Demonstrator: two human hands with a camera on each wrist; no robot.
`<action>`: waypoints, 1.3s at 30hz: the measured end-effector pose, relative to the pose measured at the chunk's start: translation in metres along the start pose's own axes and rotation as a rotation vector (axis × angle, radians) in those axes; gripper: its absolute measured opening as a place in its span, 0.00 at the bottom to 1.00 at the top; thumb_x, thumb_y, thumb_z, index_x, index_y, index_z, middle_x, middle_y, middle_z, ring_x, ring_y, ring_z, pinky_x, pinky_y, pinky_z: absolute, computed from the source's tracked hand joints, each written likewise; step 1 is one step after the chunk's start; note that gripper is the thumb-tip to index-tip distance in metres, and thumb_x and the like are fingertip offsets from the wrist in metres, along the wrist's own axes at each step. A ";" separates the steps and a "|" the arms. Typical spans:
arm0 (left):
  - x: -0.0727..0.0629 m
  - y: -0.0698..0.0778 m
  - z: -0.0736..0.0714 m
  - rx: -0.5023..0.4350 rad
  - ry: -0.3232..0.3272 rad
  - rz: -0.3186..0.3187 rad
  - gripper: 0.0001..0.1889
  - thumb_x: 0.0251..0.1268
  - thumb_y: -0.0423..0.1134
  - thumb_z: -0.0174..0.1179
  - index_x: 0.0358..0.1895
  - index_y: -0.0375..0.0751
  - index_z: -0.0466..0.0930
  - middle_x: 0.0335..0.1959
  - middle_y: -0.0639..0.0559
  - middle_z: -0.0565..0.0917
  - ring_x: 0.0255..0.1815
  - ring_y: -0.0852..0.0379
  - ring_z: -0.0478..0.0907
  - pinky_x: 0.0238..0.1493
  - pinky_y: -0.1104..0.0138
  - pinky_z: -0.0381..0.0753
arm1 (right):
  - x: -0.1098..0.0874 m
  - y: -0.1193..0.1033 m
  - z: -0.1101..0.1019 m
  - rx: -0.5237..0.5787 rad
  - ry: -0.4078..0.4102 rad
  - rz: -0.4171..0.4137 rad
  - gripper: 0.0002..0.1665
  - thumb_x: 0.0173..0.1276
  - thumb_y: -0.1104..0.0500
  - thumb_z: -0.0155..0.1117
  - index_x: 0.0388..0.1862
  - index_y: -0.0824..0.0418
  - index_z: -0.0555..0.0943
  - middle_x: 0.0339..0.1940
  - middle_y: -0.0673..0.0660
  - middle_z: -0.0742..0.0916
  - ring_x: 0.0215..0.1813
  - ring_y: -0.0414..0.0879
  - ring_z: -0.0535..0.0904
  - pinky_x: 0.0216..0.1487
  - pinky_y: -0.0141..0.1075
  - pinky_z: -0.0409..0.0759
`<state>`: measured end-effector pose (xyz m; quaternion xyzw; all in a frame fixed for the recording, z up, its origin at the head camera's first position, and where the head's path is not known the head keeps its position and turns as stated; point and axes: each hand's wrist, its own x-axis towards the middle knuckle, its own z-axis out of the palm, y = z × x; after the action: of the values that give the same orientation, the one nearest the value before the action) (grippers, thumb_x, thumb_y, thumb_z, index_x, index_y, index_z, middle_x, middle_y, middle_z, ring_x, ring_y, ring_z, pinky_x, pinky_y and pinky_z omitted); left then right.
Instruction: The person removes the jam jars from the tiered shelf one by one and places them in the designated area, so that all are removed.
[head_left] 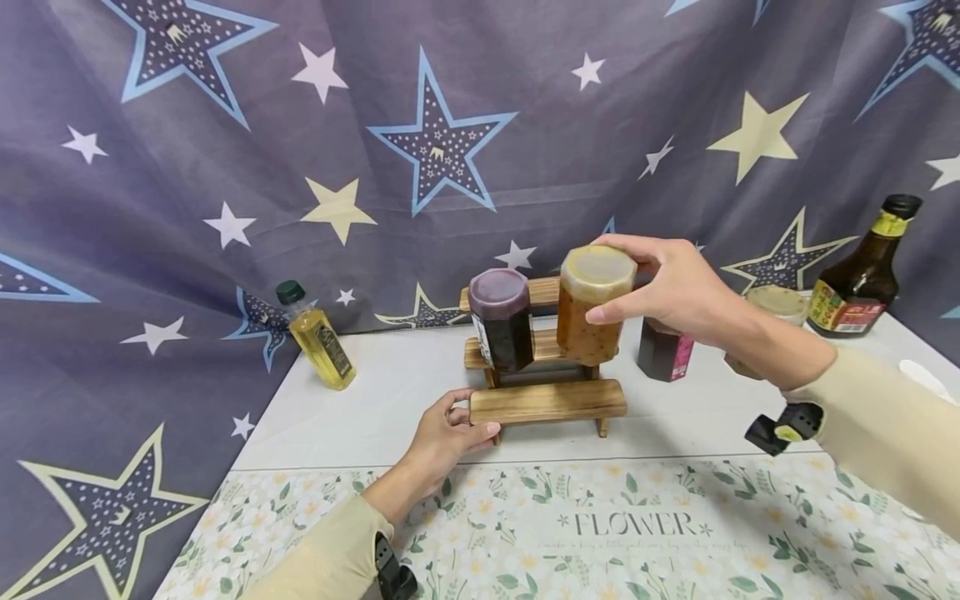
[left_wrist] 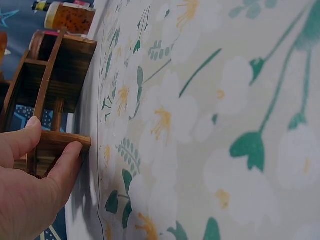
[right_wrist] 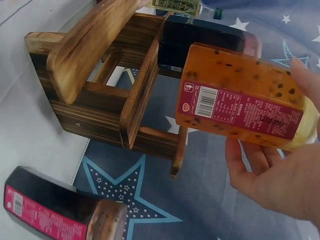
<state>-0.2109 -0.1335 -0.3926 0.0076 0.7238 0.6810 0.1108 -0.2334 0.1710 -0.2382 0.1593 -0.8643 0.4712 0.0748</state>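
My right hand [head_left: 678, 283] grips a jar of orange, speckled preserve [head_left: 588, 325] near its pale lid, thumb in front. In the right wrist view the jar's pink label [right_wrist: 240, 110] with a barcode faces the camera, and the jar's base is close over the wooden tiered rack [right_wrist: 95, 112]. A dark jar with a purplish lid [head_left: 501, 321] stands on the rack, left of the orange one. At the rack's lowest step [head_left: 547, 402], my left hand [head_left: 442, 433] pinches the left end between thumb and fingers.
Right of the rack stands a dark jar with a pink label [head_left: 663, 354]. Another pale-lidded jar [head_left: 776, 302] is partly behind my right forearm. A brown sauce bottle [head_left: 858, 283] stands far right, an oil bottle [head_left: 322, 346] at left. A star-patterned curtain [head_left: 262, 167] hangs behind.
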 end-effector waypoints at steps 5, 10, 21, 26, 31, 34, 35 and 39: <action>-0.001 0.000 0.000 0.000 0.002 -0.003 0.34 0.58 0.26 0.66 0.67 0.35 0.62 0.47 0.36 0.80 0.40 0.50 0.83 0.50 0.56 0.85 | -0.015 0.004 -0.009 -0.041 0.009 0.017 0.43 0.39 0.45 0.85 0.58 0.38 0.77 0.45 0.49 0.86 0.43 0.43 0.82 0.38 0.35 0.84; -0.001 0.000 -0.001 0.000 0.001 0.000 0.34 0.58 0.26 0.66 0.67 0.35 0.62 0.46 0.36 0.80 0.41 0.50 0.83 0.50 0.56 0.85 | -0.027 0.016 -0.018 -0.087 0.015 0.047 0.45 0.41 0.47 0.84 0.61 0.41 0.76 0.46 0.51 0.86 0.44 0.41 0.82 0.40 0.29 0.82; 0.001 0.000 -0.001 -0.005 -0.001 -0.002 0.34 0.57 0.26 0.66 0.67 0.35 0.63 0.46 0.36 0.80 0.40 0.52 0.83 0.50 0.56 0.86 | -0.051 0.040 -0.036 -0.053 -0.004 0.186 0.48 0.43 0.48 0.83 0.65 0.39 0.72 0.52 0.56 0.80 0.24 0.41 0.73 0.11 0.40 0.70; 0.001 0.000 -0.001 -0.011 -0.005 0.000 0.34 0.57 0.25 0.66 0.66 0.34 0.63 0.46 0.36 0.80 0.39 0.52 0.83 0.50 0.56 0.85 | -0.060 0.053 -0.039 -0.031 0.020 0.167 0.45 0.45 0.52 0.83 0.64 0.42 0.73 0.43 0.52 0.84 0.27 0.44 0.77 0.16 0.38 0.75; 0.001 0.001 -0.001 -0.013 -0.008 -0.004 0.34 0.57 0.25 0.66 0.67 0.34 0.62 0.46 0.36 0.80 0.40 0.52 0.83 0.51 0.56 0.85 | -0.069 0.073 -0.038 -0.036 0.042 0.101 0.44 0.48 0.57 0.81 0.65 0.49 0.73 0.44 0.46 0.85 0.42 0.38 0.83 0.33 0.32 0.85; 0.000 0.001 0.000 -0.009 -0.006 -0.009 0.34 0.57 0.26 0.66 0.67 0.35 0.62 0.46 0.36 0.79 0.40 0.52 0.83 0.50 0.56 0.85 | -0.072 0.085 -0.037 0.002 0.039 0.082 0.45 0.48 0.59 0.81 0.67 0.55 0.72 0.43 0.44 0.85 0.42 0.37 0.83 0.35 0.30 0.85; 0.000 0.001 0.000 -0.009 -0.007 -0.008 0.34 0.57 0.26 0.66 0.67 0.35 0.62 0.46 0.36 0.79 0.40 0.52 0.83 0.50 0.56 0.86 | -0.073 0.088 -0.036 0.004 0.038 0.076 0.46 0.48 0.59 0.81 0.67 0.56 0.71 0.43 0.43 0.85 0.42 0.36 0.83 0.35 0.30 0.85; -0.001 0.002 -0.001 -0.006 -0.008 -0.004 0.34 0.58 0.26 0.66 0.67 0.35 0.62 0.47 0.36 0.79 0.40 0.52 0.83 0.50 0.56 0.86 | -0.077 0.100 -0.034 -0.011 0.043 0.069 0.48 0.49 0.59 0.80 0.69 0.60 0.69 0.42 0.41 0.85 0.40 0.35 0.82 0.34 0.28 0.85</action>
<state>-0.2106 -0.1340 -0.3908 0.0085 0.7214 0.6829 0.1150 -0.1967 0.2656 -0.3205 0.1188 -0.8700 0.4722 0.0780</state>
